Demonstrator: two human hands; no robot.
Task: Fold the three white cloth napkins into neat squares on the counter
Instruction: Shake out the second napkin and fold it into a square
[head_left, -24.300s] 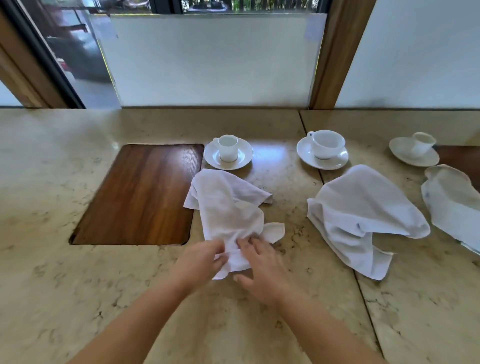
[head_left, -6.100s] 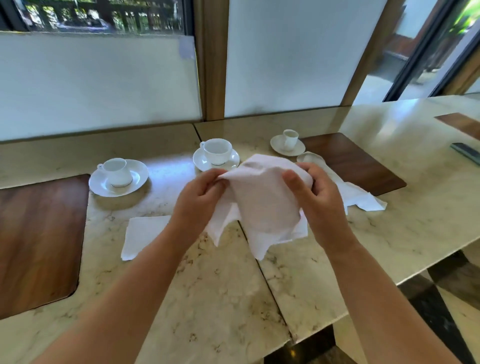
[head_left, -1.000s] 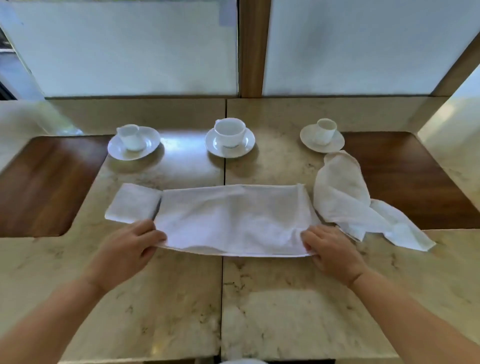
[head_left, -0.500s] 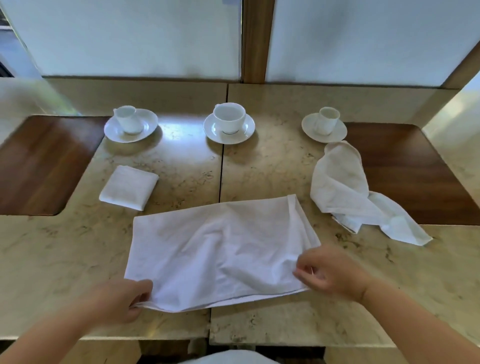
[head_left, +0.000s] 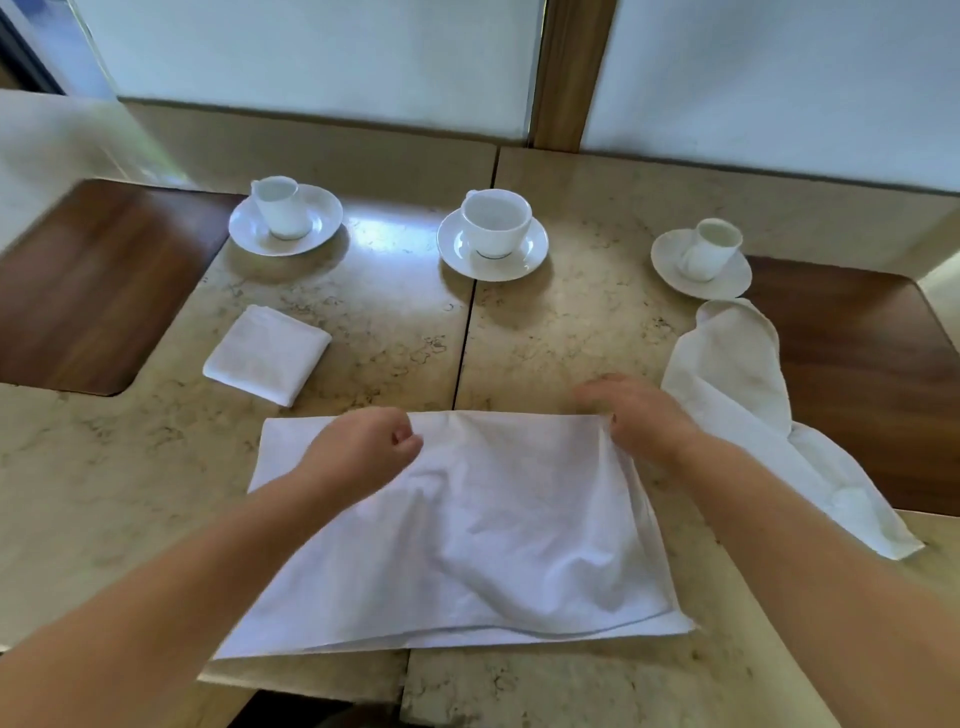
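A half-folded white napkin lies on the marble counter right in front of me, rumpled at its near right. My left hand pinches the napkin's far edge left of centre with curled fingers. My right hand, blurred, grips the far right corner. A napkin folded into a small square sits at the left. A crumpled napkin lies at the right, partly on a wooden inlay.
Three white cups on saucers stand in a row at the back: left, middle, right. Another wooden inlay is set in the counter at the left. The counter's front edge runs just below the napkin.
Both hands have moved from the napkin's near edge to its far edge, carrying cloth over. The napkin now lies doubled.
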